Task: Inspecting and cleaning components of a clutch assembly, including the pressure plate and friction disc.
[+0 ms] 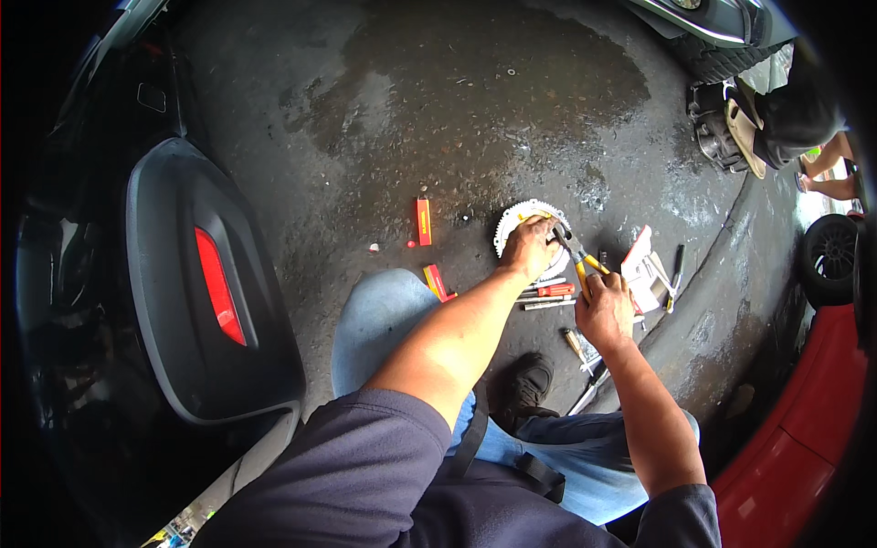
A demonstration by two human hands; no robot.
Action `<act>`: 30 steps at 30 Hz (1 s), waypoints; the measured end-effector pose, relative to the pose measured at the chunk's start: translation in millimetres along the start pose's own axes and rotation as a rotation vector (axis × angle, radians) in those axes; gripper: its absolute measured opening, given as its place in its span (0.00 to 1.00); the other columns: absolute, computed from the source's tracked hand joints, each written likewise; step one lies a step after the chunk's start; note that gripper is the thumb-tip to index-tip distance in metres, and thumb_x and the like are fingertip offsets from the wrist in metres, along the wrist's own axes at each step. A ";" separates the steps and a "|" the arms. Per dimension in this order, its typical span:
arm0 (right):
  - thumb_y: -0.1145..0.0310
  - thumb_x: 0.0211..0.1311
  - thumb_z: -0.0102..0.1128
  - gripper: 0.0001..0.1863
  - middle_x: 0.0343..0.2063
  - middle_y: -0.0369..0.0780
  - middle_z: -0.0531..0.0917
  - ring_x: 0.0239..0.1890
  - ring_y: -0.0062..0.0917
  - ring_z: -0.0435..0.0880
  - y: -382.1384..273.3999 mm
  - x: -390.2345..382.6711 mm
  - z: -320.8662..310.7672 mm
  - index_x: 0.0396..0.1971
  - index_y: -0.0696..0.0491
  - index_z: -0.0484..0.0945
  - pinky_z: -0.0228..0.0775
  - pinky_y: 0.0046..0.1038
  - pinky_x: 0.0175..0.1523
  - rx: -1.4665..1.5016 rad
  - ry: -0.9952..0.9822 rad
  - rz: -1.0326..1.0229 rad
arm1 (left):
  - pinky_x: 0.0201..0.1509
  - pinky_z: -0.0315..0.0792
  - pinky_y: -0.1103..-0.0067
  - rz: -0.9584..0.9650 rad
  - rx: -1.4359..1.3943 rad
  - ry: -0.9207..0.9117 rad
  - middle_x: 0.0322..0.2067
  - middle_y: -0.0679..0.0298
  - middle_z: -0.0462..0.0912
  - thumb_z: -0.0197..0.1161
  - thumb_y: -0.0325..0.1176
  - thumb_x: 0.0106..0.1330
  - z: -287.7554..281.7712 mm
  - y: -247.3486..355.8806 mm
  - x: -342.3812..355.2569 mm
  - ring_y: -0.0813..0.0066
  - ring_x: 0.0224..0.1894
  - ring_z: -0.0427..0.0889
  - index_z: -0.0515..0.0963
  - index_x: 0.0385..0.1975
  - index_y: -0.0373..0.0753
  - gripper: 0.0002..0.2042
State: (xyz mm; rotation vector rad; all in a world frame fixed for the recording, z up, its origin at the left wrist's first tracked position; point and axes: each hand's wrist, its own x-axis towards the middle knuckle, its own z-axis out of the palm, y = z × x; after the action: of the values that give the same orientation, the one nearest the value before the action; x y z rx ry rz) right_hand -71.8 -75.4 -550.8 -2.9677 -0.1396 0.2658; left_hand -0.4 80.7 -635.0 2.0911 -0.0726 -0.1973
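Right hand (605,312) grasping yellow-handled pliers (581,263); left hand (530,248) over toothed white ring (506,224), grip unclear.

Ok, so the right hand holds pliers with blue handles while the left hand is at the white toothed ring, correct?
Not quite: the pliers have yellow handles, not blue, as the head view shows. The right hand does hold them, with the left hand at the white toothed ring.

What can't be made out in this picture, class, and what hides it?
In the head view:
White toothed ring: partly hidden by the left hand.
Yellow-handled pliers: too small at the tips to tell whether they grip anything.
Other person: cut off by the right rim.
Red vehicle: cut off by the same rim.
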 end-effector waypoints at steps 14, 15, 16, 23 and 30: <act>0.69 0.56 0.57 0.19 0.46 0.49 0.70 0.43 0.47 0.75 2.6 0.1 -2.0 0.48 0.54 0.70 0.70 0.44 0.48 0.041 -0.045 0.011 | 0.55 0.72 0.72 0.016 0.015 0.014 0.45 0.50 0.79 0.68 0.30 0.50 1.0 7.3 -2.2 0.57 0.49 0.79 0.76 0.47 0.30 0.22; 0.69 0.56 0.57 0.19 0.46 0.49 0.70 0.43 0.47 0.75 3.3 0.5 -0.1 0.48 0.54 0.70 0.70 0.44 0.48 0.040 -0.045 0.009 | 0.54 0.73 0.71 0.039 0.013 0.022 0.45 0.50 0.79 0.68 0.30 0.50 0.7 5.7 -2.3 0.57 0.48 0.79 0.76 0.47 0.31 0.22; 0.69 0.56 0.57 0.23 0.47 0.50 0.70 0.43 0.48 0.76 4.2 0.6 3.3 0.53 0.55 0.67 0.70 0.44 0.48 0.060 -0.053 0.021 | 0.54 0.73 0.71 0.039 0.013 0.023 0.45 0.50 0.79 0.68 0.30 0.50 0.6 4.2 -2.4 0.57 0.48 0.79 0.76 0.47 0.31 0.22; 0.69 0.57 0.55 0.29 0.48 0.52 0.73 0.47 0.47 0.77 -7.1 4.8 -3.2 0.59 0.57 0.62 0.71 0.41 0.51 0.119 -0.206 0.176 | 0.55 0.72 0.72 0.046 -0.001 0.022 0.46 0.50 0.79 0.68 0.27 0.50 -2.5 3.6 -4.0 0.56 0.49 0.79 0.76 0.48 0.31 0.22; 0.75 0.54 0.50 0.24 0.49 0.54 0.74 0.49 0.48 0.77 -6.2 9.1 -5.1 0.54 0.56 0.64 0.70 0.41 0.52 0.184 -0.349 0.258 | 0.58 0.70 0.72 0.034 0.000 -0.017 0.48 0.50 0.78 0.66 0.27 0.52 -2.9 4.1 -4.4 0.55 0.51 0.77 0.75 0.49 0.31 0.22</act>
State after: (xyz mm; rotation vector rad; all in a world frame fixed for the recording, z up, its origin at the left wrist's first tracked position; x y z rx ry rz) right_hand -62.5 -69.1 -546.3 -2.7260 0.2177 0.7835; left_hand -4.1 81.7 -629.5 2.0864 -0.1186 -0.1945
